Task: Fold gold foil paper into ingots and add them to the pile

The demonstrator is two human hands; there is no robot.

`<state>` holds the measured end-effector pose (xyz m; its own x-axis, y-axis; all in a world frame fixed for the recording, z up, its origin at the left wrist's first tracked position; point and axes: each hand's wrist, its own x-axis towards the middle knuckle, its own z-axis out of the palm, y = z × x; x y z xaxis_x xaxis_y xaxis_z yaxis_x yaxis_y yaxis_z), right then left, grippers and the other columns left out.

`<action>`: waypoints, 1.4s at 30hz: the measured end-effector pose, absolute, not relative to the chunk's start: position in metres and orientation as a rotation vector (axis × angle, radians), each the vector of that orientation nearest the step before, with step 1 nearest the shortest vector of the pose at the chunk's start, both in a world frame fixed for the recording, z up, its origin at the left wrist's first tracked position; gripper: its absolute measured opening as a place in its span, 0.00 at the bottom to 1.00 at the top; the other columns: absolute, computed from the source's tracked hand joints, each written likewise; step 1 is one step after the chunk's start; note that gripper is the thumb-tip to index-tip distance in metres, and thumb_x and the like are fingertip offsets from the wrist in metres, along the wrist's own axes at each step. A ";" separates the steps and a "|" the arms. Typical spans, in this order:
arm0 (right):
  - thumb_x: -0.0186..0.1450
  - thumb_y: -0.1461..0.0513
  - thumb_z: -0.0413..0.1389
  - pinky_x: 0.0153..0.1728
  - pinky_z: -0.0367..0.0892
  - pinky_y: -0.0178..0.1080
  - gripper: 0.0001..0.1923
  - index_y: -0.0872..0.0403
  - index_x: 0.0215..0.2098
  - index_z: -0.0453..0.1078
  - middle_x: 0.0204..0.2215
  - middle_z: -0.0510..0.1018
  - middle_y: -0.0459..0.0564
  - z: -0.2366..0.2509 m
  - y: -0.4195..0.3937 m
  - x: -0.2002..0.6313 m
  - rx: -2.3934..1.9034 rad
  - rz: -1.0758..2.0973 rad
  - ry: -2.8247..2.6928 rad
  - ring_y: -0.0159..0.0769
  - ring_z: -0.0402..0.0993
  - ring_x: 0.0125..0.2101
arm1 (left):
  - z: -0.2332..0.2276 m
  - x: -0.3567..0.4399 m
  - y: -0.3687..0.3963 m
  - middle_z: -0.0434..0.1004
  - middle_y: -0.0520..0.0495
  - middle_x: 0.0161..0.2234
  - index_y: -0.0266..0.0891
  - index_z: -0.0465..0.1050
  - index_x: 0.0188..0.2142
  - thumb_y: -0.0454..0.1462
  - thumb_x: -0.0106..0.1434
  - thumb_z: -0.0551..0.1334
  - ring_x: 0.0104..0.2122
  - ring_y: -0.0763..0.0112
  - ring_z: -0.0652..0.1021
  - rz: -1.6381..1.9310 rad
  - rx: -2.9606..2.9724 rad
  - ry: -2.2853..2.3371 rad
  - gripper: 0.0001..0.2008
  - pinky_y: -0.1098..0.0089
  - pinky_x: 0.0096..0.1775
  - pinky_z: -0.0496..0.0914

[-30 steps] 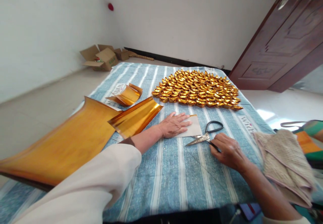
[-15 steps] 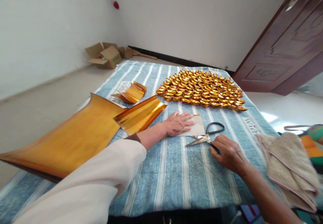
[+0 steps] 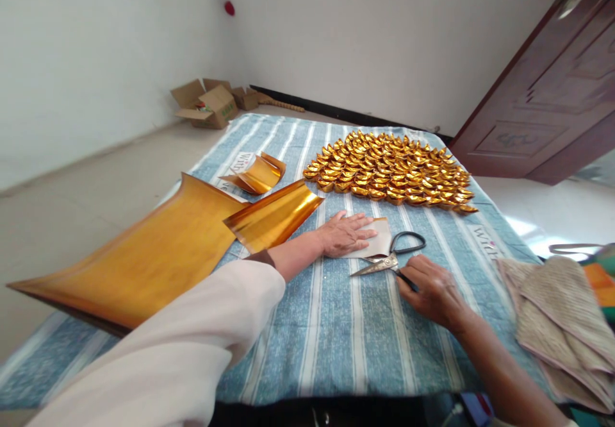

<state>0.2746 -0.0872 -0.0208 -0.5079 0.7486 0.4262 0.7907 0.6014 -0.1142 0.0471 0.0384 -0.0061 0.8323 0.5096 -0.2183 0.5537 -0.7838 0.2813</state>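
Note:
My left hand (image 3: 344,233) lies flat with fingers spread on a folded piece of paper (image 3: 382,238), pale side up with a thin gold strip at its far edge. The hand covers the left part of the sheet. My right hand (image 3: 430,289) grips one black handle of a pair of scissors (image 3: 384,263). Their blades are apart and point left. One blade lies at the paper's near edge, its tip hidden under the sheet; the other is nearer to me over the cloth.
Rows of folded gold paper ingots (image 3: 389,174) cover the far right. Large gold sheets (image 3: 144,247), a narrower gold strip (image 3: 276,215) and curled gold pieces (image 3: 259,174) lie left. A beige towel (image 3: 562,318) is at right. Cardboard boxes (image 3: 211,105) stand beyond the striped cloth (image 3: 331,350).
The whole view has shifted slightly, moving most things a little right. My right hand and the scissors have moved slightly left relative to the cloth. My left hand stays pressed on the paper.

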 end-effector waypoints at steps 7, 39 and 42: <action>0.63 0.66 0.51 0.30 0.58 0.38 0.13 0.53 0.21 0.64 0.21 0.66 0.47 -0.020 -0.097 0.278 -1.230 -0.104 -2.399 0.34 0.63 0.26 | -0.009 0.047 0.039 0.41 0.50 0.68 0.50 0.53 0.64 0.47 0.70 0.43 0.66 0.58 0.46 -0.152 2.681 0.793 0.25 0.45 0.60 0.42; 0.63 0.66 0.50 0.30 0.57 0.37 0.12 0.54 0.22 0.65 0.22 0.67 0.47 -0.020 -0.099 0.244 -1.242 -0.048 -2.396 0.34 0.63 0.27 | -0.007 0.046 0.035 0.43 0.51 0.68 0.50 0.53 0.64 0.47 0.69 0.42 0.66 0.60 0.45 -0.148 2.670 0.804 0.25 0.47 0.60 0.42; 0.64 0.66 0.51 0.29 0.59 0.37 0.11 0.54 0.23 0.66 0.22 0.66 0.47 -0.021 -0.107 0.253 -1.255 -0.007 -2.343 0.34 0.64 0.26 | -0.005 0.047 0.035 0.43 0.49 0.68 0.48 0.53 0.64 0.48 0.69 0.41 0.66 0.62 0.45 -0.156 2.664 0.795 0.26 0.47 0.61 0.42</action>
<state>0.2534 -0.1065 -0.0206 -0.4648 0.7835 0.4123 0.7861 0.5795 -0.2150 0.0466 0.0349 -0.0045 0.8359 0.5097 -0.2037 0.5488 -0.7788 0.3038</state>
